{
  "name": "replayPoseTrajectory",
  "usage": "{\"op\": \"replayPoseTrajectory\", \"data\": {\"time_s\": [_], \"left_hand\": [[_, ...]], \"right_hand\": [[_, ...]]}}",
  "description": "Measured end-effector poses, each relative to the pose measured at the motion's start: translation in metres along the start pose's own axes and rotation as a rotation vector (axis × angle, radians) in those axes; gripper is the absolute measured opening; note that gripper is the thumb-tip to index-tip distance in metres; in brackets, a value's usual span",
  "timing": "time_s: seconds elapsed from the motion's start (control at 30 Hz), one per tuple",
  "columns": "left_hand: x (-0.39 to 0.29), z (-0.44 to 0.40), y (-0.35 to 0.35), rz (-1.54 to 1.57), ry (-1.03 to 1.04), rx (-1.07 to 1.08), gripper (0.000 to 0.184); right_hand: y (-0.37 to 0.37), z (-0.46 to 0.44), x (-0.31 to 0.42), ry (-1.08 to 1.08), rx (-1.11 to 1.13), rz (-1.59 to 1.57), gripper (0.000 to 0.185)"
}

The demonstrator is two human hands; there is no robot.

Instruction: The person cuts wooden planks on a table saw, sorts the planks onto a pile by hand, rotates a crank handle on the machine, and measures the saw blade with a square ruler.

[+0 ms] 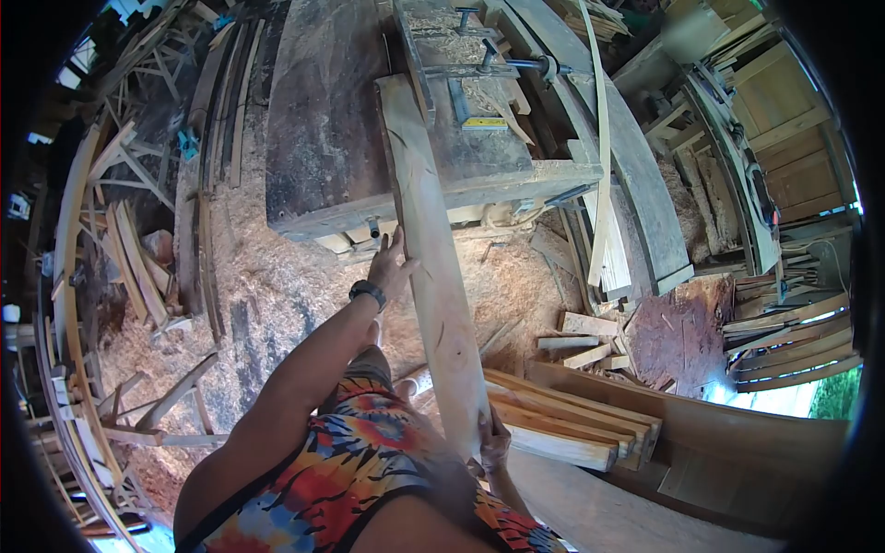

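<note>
A long wooden board (433,249) slants away from my body, its far end lying on a dark, dusty machine table (323,120) against an upright fence (415,60). My left hand (392,267), with a dark band at the wrist, rests against the board's left edge just before the table's front edge; its fingers are stretched and apart. At the near end, my right hand (495,442) is wrapped around the board beside my body. Part of that hand is hidden under the wood. The board's face shows a knot and several dark marks.
A square (484,123) with a yellow part and a clamp (544,66) lie right of the fence. Stacked curved wooden pieces (572,429) are by my right side. Sawdust (258,267) covers the floor; offcuts (590,332) lie at right, wooden frames at left.
</note>
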State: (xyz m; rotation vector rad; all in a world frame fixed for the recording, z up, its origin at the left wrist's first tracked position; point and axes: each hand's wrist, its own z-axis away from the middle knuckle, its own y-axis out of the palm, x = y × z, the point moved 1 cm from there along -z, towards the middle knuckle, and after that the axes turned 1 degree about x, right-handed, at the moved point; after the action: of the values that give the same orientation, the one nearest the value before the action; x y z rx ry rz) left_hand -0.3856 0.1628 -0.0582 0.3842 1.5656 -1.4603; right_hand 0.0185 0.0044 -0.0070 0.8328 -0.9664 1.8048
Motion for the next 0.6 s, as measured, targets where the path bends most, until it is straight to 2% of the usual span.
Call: {"op": "replayPoseTrajectory", "data": {"time_s": [0.17,0.27,0.37,0.6], "left_hand": [[0.003,-0.012,-0.003,-0.027,-0.035,0.025,0.093],[-0.006,-0.015,-0.014,-0.055,-0.052,0.029,0.093],[0.003,-0.023,-0.011,-0.071,-0.052,0.016,0.093],[0.006,-0.038,-0.021,-0.107,-0.016,0.05,0.09]], "right_hand": [[0.004,-0.008,0.012,0.065,0.028,-0.111,0.049],[0.009,-0.012,0.02,0.007,0.002,0.014,0.044],[0.016,-0.017,0.019,-0.011,0.004,-0.118,0.041],[0.022,-0.03,0.011,0.071,-0.018,-0.094,0.042]]}}
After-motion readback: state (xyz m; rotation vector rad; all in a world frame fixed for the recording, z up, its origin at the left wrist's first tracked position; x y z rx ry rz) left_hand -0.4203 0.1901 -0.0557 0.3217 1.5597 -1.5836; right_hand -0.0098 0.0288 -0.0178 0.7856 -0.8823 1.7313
